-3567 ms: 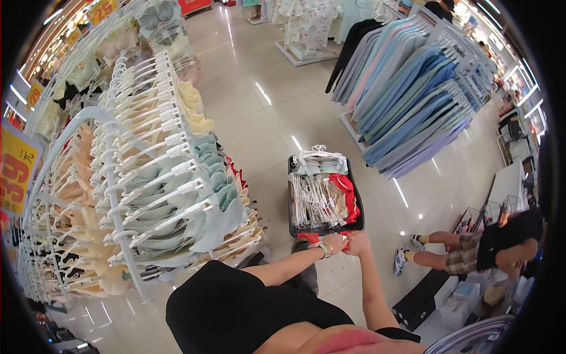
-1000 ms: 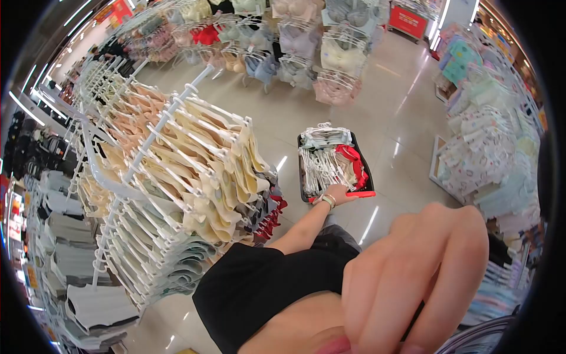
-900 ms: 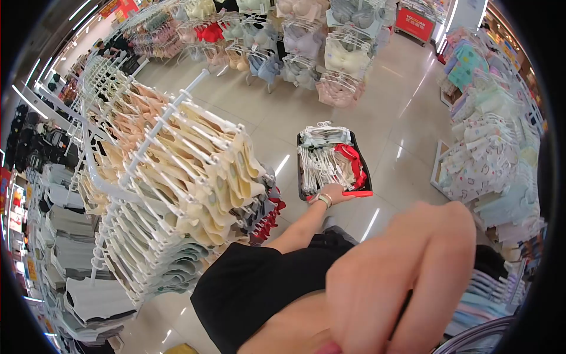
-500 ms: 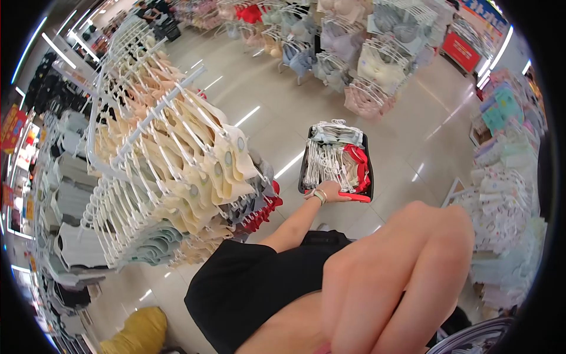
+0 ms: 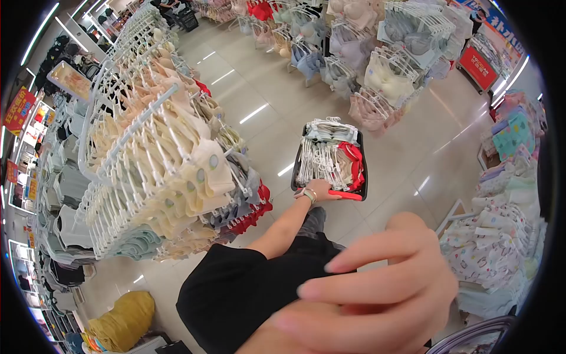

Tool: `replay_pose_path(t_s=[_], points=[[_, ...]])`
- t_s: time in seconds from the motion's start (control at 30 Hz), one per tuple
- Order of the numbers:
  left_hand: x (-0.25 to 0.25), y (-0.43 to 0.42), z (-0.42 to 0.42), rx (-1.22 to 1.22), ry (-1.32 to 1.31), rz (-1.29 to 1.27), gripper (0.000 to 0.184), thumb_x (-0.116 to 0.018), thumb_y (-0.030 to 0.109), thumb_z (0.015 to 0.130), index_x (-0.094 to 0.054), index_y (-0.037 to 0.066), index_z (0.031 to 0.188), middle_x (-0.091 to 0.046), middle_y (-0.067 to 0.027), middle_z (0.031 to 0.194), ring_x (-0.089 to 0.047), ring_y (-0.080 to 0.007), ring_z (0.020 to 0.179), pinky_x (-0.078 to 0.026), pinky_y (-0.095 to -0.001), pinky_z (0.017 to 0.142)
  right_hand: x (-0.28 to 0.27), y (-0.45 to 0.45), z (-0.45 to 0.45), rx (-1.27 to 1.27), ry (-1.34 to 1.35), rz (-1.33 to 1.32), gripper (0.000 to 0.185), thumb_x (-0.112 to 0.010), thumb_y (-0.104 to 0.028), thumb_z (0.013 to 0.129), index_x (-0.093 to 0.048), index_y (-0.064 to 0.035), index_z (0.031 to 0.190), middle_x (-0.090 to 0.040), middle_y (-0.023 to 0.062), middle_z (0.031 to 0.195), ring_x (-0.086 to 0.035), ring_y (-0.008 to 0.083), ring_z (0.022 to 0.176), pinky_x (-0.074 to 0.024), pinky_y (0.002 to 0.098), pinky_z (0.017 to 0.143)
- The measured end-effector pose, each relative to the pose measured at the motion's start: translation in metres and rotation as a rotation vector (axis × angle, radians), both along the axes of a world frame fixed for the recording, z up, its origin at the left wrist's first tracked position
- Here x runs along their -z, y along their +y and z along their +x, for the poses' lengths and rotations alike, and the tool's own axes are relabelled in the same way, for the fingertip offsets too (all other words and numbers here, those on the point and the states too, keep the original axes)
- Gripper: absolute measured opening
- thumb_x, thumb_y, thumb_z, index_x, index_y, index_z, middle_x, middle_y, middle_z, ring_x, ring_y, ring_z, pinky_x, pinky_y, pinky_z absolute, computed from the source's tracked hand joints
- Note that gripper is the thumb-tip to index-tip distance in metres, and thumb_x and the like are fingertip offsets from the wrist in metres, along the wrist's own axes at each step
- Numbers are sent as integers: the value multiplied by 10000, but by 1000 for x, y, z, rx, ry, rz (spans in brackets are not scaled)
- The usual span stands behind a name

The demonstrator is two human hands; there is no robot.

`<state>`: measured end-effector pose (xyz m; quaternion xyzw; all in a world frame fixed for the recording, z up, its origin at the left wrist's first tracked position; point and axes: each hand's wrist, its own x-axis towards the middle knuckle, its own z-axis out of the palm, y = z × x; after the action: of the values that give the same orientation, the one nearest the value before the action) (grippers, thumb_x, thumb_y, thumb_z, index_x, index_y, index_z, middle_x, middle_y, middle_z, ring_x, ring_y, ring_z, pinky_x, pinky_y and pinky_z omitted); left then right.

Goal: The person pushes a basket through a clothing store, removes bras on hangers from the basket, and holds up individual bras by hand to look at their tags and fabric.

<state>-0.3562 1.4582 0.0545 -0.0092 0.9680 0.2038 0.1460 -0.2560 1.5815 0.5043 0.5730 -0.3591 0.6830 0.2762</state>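
My left hand, with a band on its wrist, is closed around the red handle of a black shopping basket. White hangers fill the basket, along with pale garments and a red garment at its right side. Close to the camera is my right hand, large in view, its fingers loosely bent and apart, with nothing seen in them. The thumb side is partly hidden.
On my left a rack holds rows of cream bras on white hangers. More bras hang on a stand ahead. Printed garments line the right side. A yellow bundle sits at the lower left. Tiled floor runs between the racks.
My right hand has turned and its bent fingers have come apart into view. The basket in my left hand has shifted slightly left in view, and the rack beside me appears a little farther left.
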Motion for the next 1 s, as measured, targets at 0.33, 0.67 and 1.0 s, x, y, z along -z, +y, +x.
replay_pose_path(t_s=[0.33, 0.67, 1.0], points=[[51, -25, -28, -43, -84, 25, 766, -425, 736, 694, -662, 15, 795, -631, -192, 786, -620, -317, 777, -480, -420, 711, 294, -9, -193, 205, -816, 843, 158, -482, -90, 846, -587, 6, 915, -622, 106, 839, -582, 206, 732, -451, 300, 663], [10, -17, -149, -134, 27, 139, 675, -495, 688, 684, -624, 25, 682, -601, -192, 661, -607, -338, 670, -478, -420, 635, 504, 8, -350, 759, -616, 1673, 245, -504, -227, 757, -646, -27, 747, -619, 186, 742, -602, 366, 748, -475, 448, 693], [-4, -81, -196, -178, -53, 238, 781, -440, 741, 686, -639, -10, 762, -624, -207, 736, -618, -343, 719, -485, -417, 677, 490, -53, -416, 430, -658, 1543, 192, -555, -171, 691, -657, -19, 748, -623, 173, 685, -621, 322, 683, -485, 374, 626]])
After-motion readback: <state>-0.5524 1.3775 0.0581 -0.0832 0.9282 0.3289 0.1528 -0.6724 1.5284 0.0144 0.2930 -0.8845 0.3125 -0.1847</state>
